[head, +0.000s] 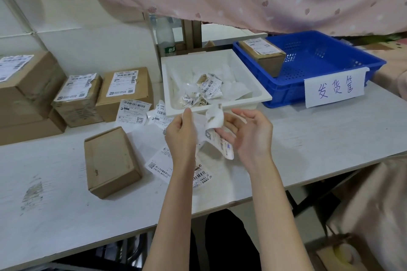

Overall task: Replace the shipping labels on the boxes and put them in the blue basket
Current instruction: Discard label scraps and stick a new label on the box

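Above the table's middle, my left hand (181,132) pinches one end of a crumpled, torn-off shipping label (214,120). My right hand (248,132) has its fingers curled at the label's other end, touching it. A bare cardboard box (110,160) without a label lies on the table to the left of my hands. Loose fresh labels (158,163) lie under and around my hands. The blue basket (326,86) at the back right holds one labelled box (264,55). Three labelled boxes (125,90) stand at the back left.
A white bin (253,94) with crumpled label scraps stands just beyond my hands, next to the blue basket. A paper sign with handwriting (334,90) hangs on the basket's front. A plastic bottle (165,35) stands behind the bin. Pink cloth hangs overhead.
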`<state>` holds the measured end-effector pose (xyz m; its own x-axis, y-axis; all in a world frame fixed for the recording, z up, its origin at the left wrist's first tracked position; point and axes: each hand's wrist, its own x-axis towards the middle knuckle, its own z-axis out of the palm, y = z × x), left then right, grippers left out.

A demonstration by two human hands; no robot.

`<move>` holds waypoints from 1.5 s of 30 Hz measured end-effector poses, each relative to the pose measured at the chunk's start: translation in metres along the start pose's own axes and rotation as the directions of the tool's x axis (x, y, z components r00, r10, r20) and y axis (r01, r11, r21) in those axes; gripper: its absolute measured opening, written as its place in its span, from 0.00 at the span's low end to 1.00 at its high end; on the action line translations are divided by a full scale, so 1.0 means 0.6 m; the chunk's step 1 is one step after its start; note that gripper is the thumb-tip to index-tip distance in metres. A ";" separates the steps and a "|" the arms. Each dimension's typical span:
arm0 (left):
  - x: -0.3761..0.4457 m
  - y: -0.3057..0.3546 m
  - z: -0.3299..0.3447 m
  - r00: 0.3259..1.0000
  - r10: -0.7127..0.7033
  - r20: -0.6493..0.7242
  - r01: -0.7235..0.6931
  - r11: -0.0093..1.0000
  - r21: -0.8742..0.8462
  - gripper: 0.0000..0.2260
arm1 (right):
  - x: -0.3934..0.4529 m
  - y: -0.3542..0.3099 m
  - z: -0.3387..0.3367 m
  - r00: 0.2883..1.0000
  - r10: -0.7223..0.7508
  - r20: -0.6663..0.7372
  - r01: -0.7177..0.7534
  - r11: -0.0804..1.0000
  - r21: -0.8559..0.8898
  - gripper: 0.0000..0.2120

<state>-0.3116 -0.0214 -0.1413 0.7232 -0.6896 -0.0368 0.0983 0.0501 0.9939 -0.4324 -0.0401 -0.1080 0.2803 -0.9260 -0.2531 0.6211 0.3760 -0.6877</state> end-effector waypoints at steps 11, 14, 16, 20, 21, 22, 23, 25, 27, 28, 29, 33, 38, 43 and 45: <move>-0.015 0.026 0.005 0.993 -0.042 0.108 0.049 0.996 -0.071 0.25 | -0.001 0.034 0.006 0.994 -0.111 0.009 0.097 0.819 -0.566 0.02; -0.025 0.031 0.000 0.972 -0.105 0.209 0.115 0.993 -0.040 0.18 | -0.002 0.032 0.006 0.995 -0.102 0.005 0.092 0.875 -0.474 0.03; -0.031 0.031 -0.002 0.960 -0.120 0.253 0.127 0.992 -0.011 0.09 | -0.002 0.033 0.005 0.994 -0.108 -0.010 0.092 0.883 -0.460 0.03; -0.028 0.020 -0.004 0.972 -0.071 0.224 0.064 0.997 0.039 0.10 | 0.001 0.038 -0.004 0.988 -0.142 -0.054 0.093 0.849 -0.521 0.04; -0.026 0.018 -0.004 0.977 -0.052 0.205 0.040 0.997 0.064 0.11 | 0.001 0.038 -0.007 0.987 -0.150 -0.059 0.096 0.838 -0.537 0.04; -0.024 0.016 -0.004 0.980 -0.036 0.194 0.017 0.995 0.097 0.12 | 0.001 0.038 -0.008 0.986 -0.158 -0.058 0.099 0.824 -0.558 0.04; -0.023 0.015 -0.005 0.982 -0.018 0.190 -0.006 0.992 0.124 0.13 | 0.001 0.038 -0.009 0.985 -0.162 -0.054 0.102 0.812 -0.574 0.04; -0.021 0.015 -0.008 0.983 0.018 0.182 -0.047 0.987 0.154 0.16 | 0.000 0.037 -0.009 0.987 -0.153 -0.045 0.098 0.803 -0.588 0.03; -0.019 0.015 -0.012 0.984 0.032 0.175 -0.059 0.986 0.155 0.16 | 0.002 0.036 -0.010 0.989 -0.141 -0.033 0.093 0.792 -0.604 0.03; -0.018 0.014 -0.014 0.983 0.032 0.180 -0.059 0.988 0.146 0.15 | 0.002 0.034 -0.011 0.991 -0.133 -0.023 0.092 0.790 -0.606 0.03; -0.017 0.013 -0.016 0.982 0.030 0.187 -0.055 0.990 0.131 0.12 | 0.002 0.032 -0.012 0.992 -0.123 -0.009 0.093 0.792 -0.604 0.03; -0.010 0.007 -0.020 0.983 -0.007 0.181 -0.009 0.996 0.083 0.07 | 0.003 0.023 -0.018 0.998 -0.042 0.054 0.065 0.824 -0.563 0.04; -0.014 0.013 -0.022 0.976 -0.102 0.191 0.107 0.994 -0.016 0.08 | 0.006 0.018 -0.024 0.996 0.046 0.082 0.004 0.855 -0.519 0.06; -0.015 0.015 -0.019 0.989 -0.046 0.137 0.043 0.999 0.020 0.07 | 0.003 0.022 -0.019 0.997 0.001 0.080 0.044 0.825 -0.563 0.06; -0.012 0.016 -0.018 0.990 0.069 0.123 -0.082 0.991 0.103 0.12 | 0.000 0.021 -0.013 0.994 -0.007 0.109 0.068 0.819 -0.570 0.10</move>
<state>-0.3088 -0.0082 -0.1324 0.6389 -0.7680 0.0447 -0.0323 0.0312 0.9990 -0.4306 -0.0355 -0.1220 0.3540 -0.9192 -0.1727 0.1103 0.2244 -0.9682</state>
